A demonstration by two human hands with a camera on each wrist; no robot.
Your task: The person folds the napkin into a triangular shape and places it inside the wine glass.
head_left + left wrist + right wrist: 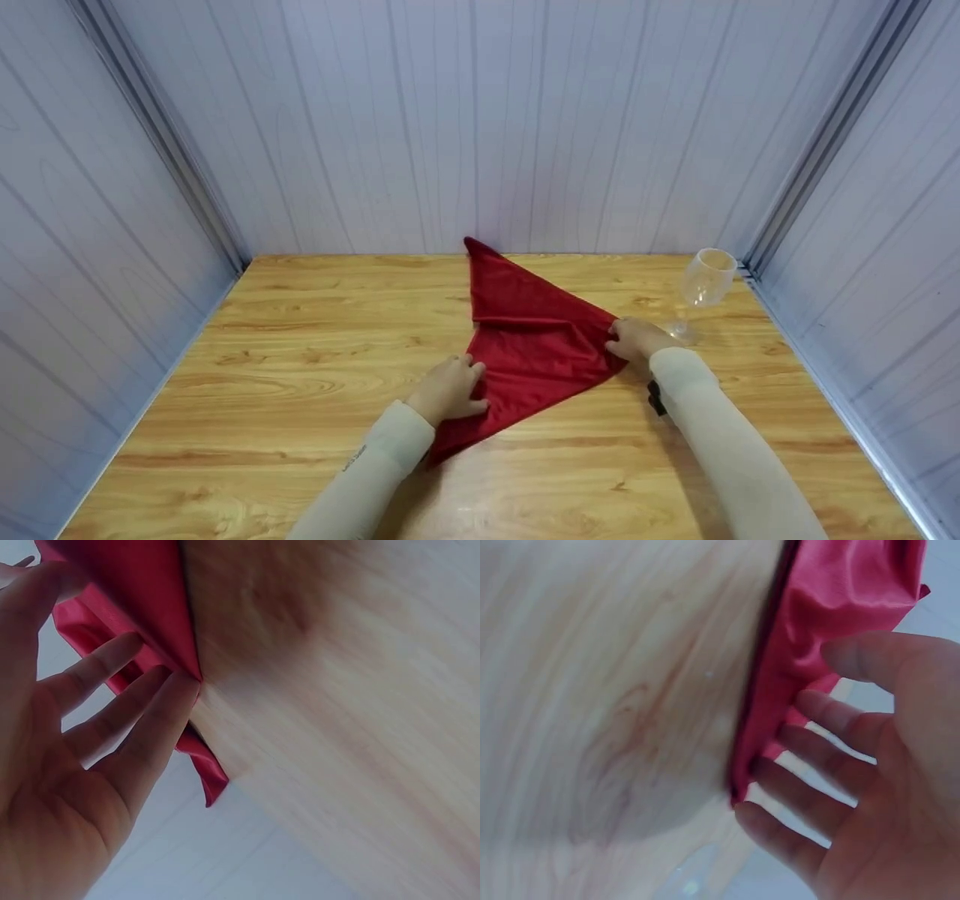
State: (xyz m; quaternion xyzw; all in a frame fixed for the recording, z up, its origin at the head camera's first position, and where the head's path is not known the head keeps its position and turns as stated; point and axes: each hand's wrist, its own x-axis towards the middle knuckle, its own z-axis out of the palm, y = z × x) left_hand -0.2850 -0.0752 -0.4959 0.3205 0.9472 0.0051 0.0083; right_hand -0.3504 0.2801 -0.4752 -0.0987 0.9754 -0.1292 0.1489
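A red, satiny cloth (pixel 536 356) lies folded and slightly creased on the wooden table, one pointed corner reaching the back wall. At its near left edge my left hand (pixel 450 386) rests with fingertips against the fabric. In the left wrist view those fingers (pixel 154 735) are spread and only gently bent along the cloth's edge. My right hand (pixel 639 340) touches the cloth's right end. The right wrist view shows its fingers (pixel 810 780) fanned out, tips at the red edge, thumb over the fabric.
A clear stemmed glass (pixel 709 279) stands at the back right, just beyond my right hand. Pale panelled walls (pixel 420 135) enclose the wooden table (pixel 300 352) at the back and on both sides.
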